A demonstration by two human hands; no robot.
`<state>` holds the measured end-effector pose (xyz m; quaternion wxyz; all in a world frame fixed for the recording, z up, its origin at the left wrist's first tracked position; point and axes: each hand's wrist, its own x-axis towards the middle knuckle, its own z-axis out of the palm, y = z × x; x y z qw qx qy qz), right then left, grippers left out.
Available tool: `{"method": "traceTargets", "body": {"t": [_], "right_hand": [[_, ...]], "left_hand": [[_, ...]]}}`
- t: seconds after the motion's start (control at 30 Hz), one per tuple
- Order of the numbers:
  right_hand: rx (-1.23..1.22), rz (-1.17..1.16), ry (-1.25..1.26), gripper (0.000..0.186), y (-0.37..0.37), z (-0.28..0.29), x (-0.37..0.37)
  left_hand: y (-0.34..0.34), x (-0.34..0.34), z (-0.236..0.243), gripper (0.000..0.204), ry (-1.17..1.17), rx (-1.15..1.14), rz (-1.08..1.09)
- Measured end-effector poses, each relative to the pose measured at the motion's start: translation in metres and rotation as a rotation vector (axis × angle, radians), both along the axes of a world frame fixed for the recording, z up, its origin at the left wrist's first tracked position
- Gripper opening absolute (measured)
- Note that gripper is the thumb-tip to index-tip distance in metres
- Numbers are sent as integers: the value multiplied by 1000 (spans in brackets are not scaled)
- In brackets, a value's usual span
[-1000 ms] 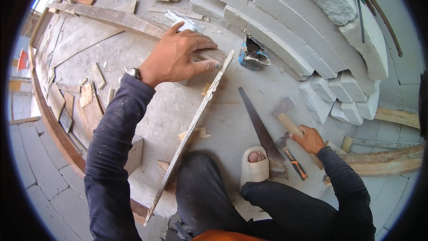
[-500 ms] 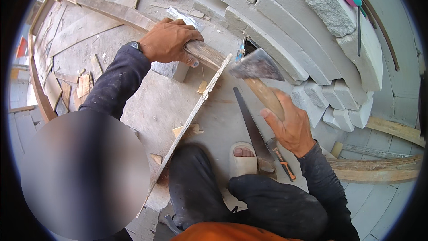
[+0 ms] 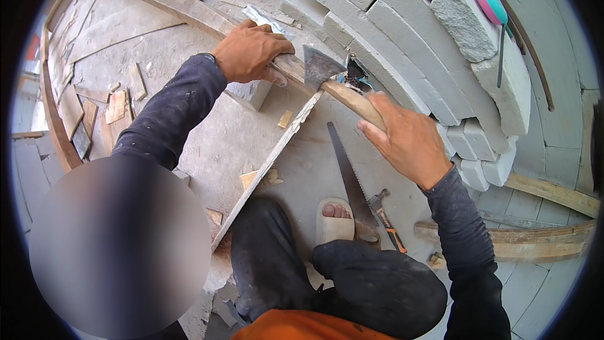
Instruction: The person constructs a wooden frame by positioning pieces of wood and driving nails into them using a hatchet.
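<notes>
My left hand (image 3: 251, 53) is wrapped over a long wooden beam (image 3: 182, 9), close to its near end. My right hand (image 3: 406, 141) grips the wooden handle of a hatchet (image 3: 322, 66). The hatchet's blade meets the end of the beam, just right of my left hand. From that end a thin, rough-edged strip of wood (image 3: 264, 164) slants down toward my left knee; whether it is joined to the beam I cannot tell. A pale block (image 3: 250, 93) sits under the beam below my left hand.
A handsaw (image 3: 347, 167) and a claw hammer (image 3: 387, 220) lie beside my sandalled foot (image 3: 335, 214). Pale bricks (image 3: 402, 44) are stacked at the right, a pink and teal tool (image 3: 491, 3) on top. Wood scraps (image 3: 116, 107) litter the left floor; planks (image 3: 535, 239) lie at the right.
The hatchet has swung left from beside the beam onto its end, its head turned more upright. My right hand has moved up slightly. My left hand keeps its hold on the beam.
</notes>
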<state>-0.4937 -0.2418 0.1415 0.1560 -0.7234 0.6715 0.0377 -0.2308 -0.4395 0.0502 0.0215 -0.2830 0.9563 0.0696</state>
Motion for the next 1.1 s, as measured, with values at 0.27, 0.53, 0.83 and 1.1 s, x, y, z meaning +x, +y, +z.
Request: {"method": "traceTargets", "body": {"t": [0.27,0.53,0.83,1.1], "right_hand": [[-167,-443,-356,50,80,-68,-43],[142,-767,-422,52,189,-204,-91],[271,-772,-348,63,177,-238,-125],[280,-707,-285,62,171,-245,-134]], "left_hand": [[3,6,-6,65,82,-114,4],[94,-5,31,41,517,97,169],[140,-42,27,40,468,286,533],[161,-35,10,48,246,185,517]]}}
